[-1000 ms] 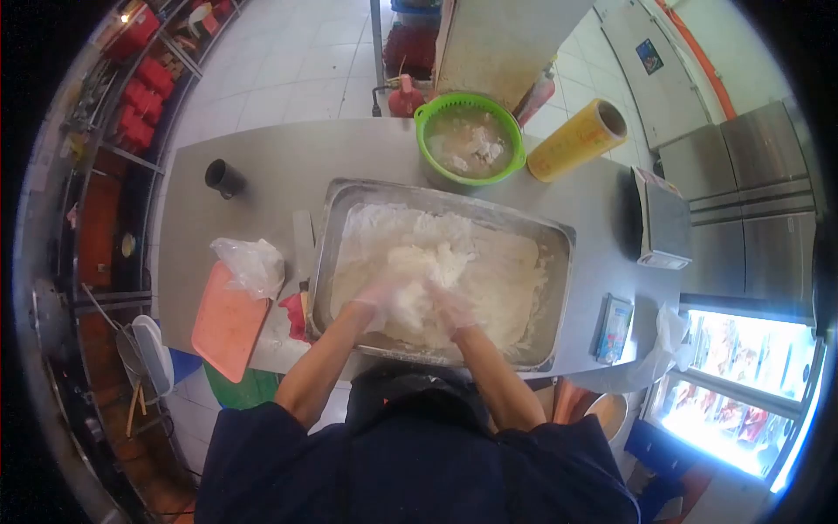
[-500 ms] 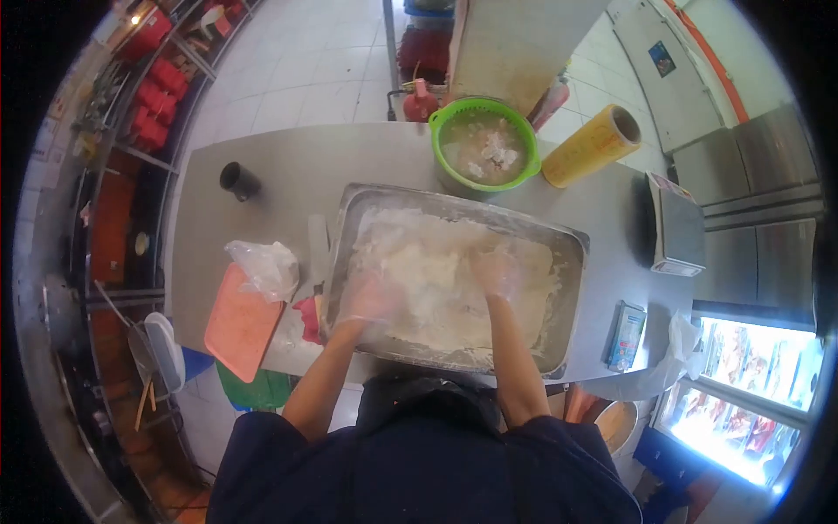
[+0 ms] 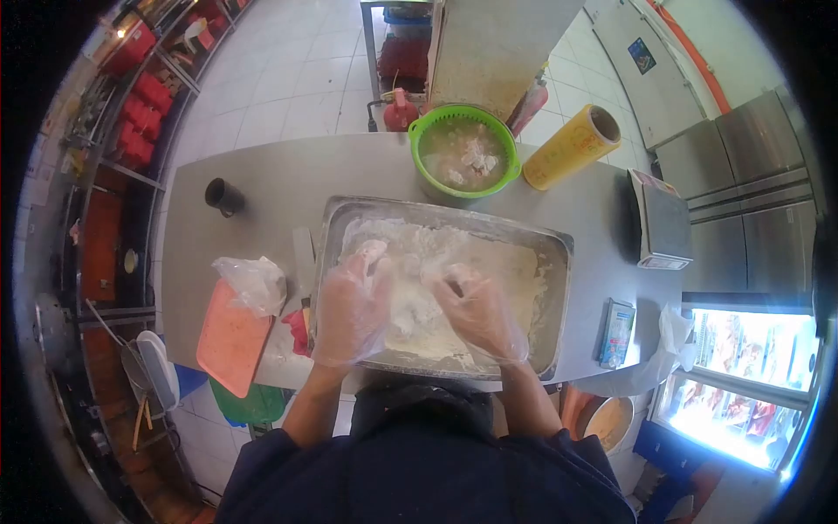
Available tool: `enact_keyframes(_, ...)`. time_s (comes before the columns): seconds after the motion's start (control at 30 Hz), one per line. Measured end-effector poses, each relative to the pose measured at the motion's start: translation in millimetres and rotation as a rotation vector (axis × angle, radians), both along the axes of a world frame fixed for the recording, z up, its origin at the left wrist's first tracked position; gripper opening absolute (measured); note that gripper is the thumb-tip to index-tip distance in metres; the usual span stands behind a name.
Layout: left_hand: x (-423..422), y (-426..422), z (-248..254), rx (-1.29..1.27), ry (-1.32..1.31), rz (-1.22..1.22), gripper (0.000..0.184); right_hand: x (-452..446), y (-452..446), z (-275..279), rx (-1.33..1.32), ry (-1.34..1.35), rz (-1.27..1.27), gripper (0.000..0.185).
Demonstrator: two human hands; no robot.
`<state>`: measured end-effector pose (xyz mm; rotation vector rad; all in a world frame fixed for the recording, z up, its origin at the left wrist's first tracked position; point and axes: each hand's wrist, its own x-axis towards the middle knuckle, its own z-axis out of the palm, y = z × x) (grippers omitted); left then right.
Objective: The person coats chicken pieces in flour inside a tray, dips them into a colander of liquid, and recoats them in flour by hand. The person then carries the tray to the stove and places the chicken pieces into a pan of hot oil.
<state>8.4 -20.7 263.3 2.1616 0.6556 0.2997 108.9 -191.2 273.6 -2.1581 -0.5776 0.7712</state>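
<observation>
Both my hands wear clear plastic gloves and are over a deep metal tray point(image 3: 563, 301) of white flour point(image 3: 506, 262). My left hand point(image 3: 353, 314), on the tray's left side, has its fingers closed around a flour-coated piece point(image 3: 373, 251), whose kind I cannot make out. Nearer the middle, my right hand point(image 3: 478, 314) is raised just above the flour with fingers curled together. Whatever is in those fingers, if anything, is hidden by white dust. Loose flour is heaped between the hands.
Behind the tray stands a green basket point(image 3: 515, 179) holding wet, pale pieces in cloudy liquid. A yellow film roll point(image 3: 572, 148), a scale point(image 3: 661, 223) and a blue-labelled packet point(image 3: 617, 334) are rightward. Leftward are a black cup point(image 3: 224, 197), a plastic bag point(image 3: 253, 284) and a pink board point(image 3: 231, 341).
My hands have come up out of the flour, and the blur is gone. A coated piece now shows in my left hand. My right hand has shifted left and closer to my body.
</observation>
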Motion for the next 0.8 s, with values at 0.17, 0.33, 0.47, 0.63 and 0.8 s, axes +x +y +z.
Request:
enact_keyframes(0.17, 9.5, -0.8, -84.3, 0.215, 0.742, -0.428, 0.037, 8.2, -55.0, -150.5, -0.202, -0.335, 0.424, 0.022)
enact_keyframes(0.33, 49.0, 19.5, -59.4, 0.172, 0.478, -0.323, 0.031, 92.5, -55.7, -80.4, -0.066, -0.257, -0.104, 0.027)
enact_keyframes(0.47, 162.3, 68.0, -77.1, 0.252, 0.172, -0.108, 0.032, 199.9, -23.2, -90.0, -0.025, -0.428, -0.399, 0.038)
enact_keyframes(0.63, 285.8, 109.2, -124.1, 0.373, 0.143, 0.025, 0.036, 272.5, 1.0, -135.0, -0.401, -0.483, -0.344, 0.052)
enact_keyframes(0.8, 309.5, 118.7, -122.6, 0.429, 0.267, -0.181, 0.055, 275.6, 4.4, -137.8, -0.385, -0.485, -0.404, 0.054)
